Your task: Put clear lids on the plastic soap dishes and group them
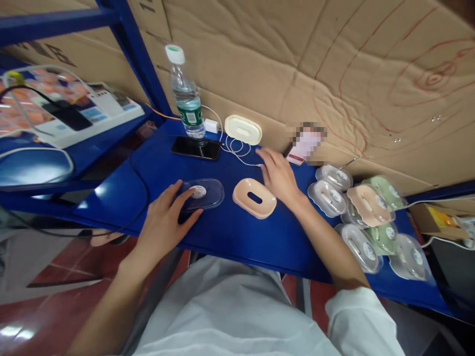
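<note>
A clear oval plastic lid (211,194) with a round white label lies on the blue table. My left hand (168,212) rests on its left side, fingers spread and touching it. To the right of the lid lies a peach oval tray (245,195) with a slot in its middle. My right hand (278,175) is just beyond the tray's upper right edge, its fingers loosely extended and pointing toward a thin white cable. Nothing shows in its grasp. A cream oval piece (243,129) leans against the cardboard at the back.
A water bottle (188,106), a black phone (196,148) and a white charger (211,125) stand or lie at the back left. A lit phone (302,147) leans on the cardboard. Several lidded oval boxes (328,198) are piled at the right. A power strip (111,121) is far left.
</note>
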The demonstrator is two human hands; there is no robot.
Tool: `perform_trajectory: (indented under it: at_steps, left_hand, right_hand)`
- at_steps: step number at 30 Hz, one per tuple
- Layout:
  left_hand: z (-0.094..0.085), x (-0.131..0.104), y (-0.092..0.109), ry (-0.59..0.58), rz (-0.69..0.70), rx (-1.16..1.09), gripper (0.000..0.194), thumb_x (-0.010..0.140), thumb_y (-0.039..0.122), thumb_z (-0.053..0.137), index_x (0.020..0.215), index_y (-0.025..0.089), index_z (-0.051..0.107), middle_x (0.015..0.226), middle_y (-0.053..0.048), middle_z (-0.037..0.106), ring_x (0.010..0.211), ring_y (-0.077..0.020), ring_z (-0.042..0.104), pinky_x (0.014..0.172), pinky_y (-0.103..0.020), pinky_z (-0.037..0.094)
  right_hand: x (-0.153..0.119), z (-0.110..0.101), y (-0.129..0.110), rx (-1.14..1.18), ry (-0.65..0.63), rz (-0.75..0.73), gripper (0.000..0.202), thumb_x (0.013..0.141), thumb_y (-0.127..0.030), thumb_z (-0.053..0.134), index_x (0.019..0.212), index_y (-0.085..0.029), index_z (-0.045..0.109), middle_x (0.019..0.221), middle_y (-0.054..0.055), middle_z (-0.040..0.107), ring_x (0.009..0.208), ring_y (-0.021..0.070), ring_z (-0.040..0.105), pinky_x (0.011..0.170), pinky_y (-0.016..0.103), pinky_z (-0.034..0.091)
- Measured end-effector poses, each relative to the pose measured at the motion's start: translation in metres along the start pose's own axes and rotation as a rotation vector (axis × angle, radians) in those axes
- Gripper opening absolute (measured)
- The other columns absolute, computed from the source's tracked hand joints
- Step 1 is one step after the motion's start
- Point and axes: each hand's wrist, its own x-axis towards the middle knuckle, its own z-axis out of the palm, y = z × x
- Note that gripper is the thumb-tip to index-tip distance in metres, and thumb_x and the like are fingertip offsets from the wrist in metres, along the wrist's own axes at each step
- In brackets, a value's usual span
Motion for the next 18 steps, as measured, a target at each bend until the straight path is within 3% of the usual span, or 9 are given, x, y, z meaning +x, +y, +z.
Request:
perform_trajectory:
  at_steps: [3,5,7,9,13,15,18]
  left_hand:
    - [0.004,0.0,0.004,0.008,-0.002,0.027,0.051,0.111,0.048,0.054,0.155,0.022,0.057,0.173,-0.021,0.044,0.155,-0.0455,0.05,0.119,-0.065,0.047]
    - [0.005,0.0,0.004,0.016,-0.004,0.025,0.051,0.11,0.048,0.056,0.154,0.023,0.058,0.171,-0.021,0.046,0.153,-0.045,0.052,0.118,-0.064,0.048]
    - [0.005,-0.001,0.002,0.018,-0.005,0.013,0.05,0.109,0.049,0.058,0.152,0.023,0.059,0.17,-0.02,0.048,0.15,-0.044,0.055,0.117,-0.062,0.049]
    - [0.004,-0.001,0.002,0.008,-0.019,0.006,0.051,0.107,0.05,0.061,0.152,0.025,0.061,0.172,-0.019,0.046,0.15,-0.0437,0.055,0.117,-0.061,0.049]
    - [0.003,-0.001,0.002,-0.01,-0.073,-0.024,0.052,0.106,0.053,0.062,0.151,0.027,0.062,0.173,-0.018,0.044,0.152,-0.0441,0.052,0.12,-0.062,0.046]
    - [0.003,-0.001,0.001,0.002,-0.098,-0.052,0.054,0.106,0.055,0.06,0.151,0.025,0.062,0.172,-0.019,0.045,0.153,-0.0444,0.05,0.122,-0.062,0.044]
    - [0.005,-0.002,0.0,0.014,-0.131,-0.078,0.057,0.106,0.056,0.059,0.153,0.023,0.06,0.174,-0.019,0.041,0.156,-0.0448,0.046,0.126,-0.062,0.041]
  right_hand:
    - [0.071,0.024,0.006,-0.087,0.051,0.149,0.062,0.103,-0.011,0.047,0.166,-0.013,0.044,0.171,0.021,0.046,0.153,0.0371,0.047,0.124,0.059,0.042]
    - [0.103,0.039,0.008,-0.132,0.065,0.235,0.066,0.101,-0.009,0.051,0.167,-0.01,0.041,0.168,0.023,0.047,0.151,0.0387,0.048,0.124,0.061,0.04]
    - [0.121,0.049,0.009,-0.162,0.079,0.296,0.062,0.102,-0.008,0.051,0.163,-0.011,0.045,0.16,0.024,0.053,0.145,0.0393,0.053,0.121,0.062,0.042]
    - [0.125,0.052,0.008,-0.171,0.075,0.313,0.048,0.103,-0.008,0.049,0.15,-0.012,0.059,0.148,0.023,0.059,0.137,0.0384,0.057,0.117,0.062,0.045]
    - [0.092,0.036,-0.002,-0.147,0.062,0.19,0.027,0.102,-0.008,0.052,0.12,-0.014,0.07,0.132,0.018,0.066,0.122,0.0327,0.062,0.105,0.051,0.051]
    - [0.051,0.021,-0.018,-0.163,0.109,0.045,0.023,0.103,-0.009,0.053,0.116,-0.016,0.07,0.122,0.014,0.07,0.111,0.0295,0.065,0.096,0.045,0.052]
    - [-0.036,0.0,-0.054,-0.219,0.211,-0.276,0.018,0.106,-0.013,0.056,0.109,-0.02,0.072,0.105,0.009,0.073,0.098,0.0251,0.065,0.086,0.04,0.048]
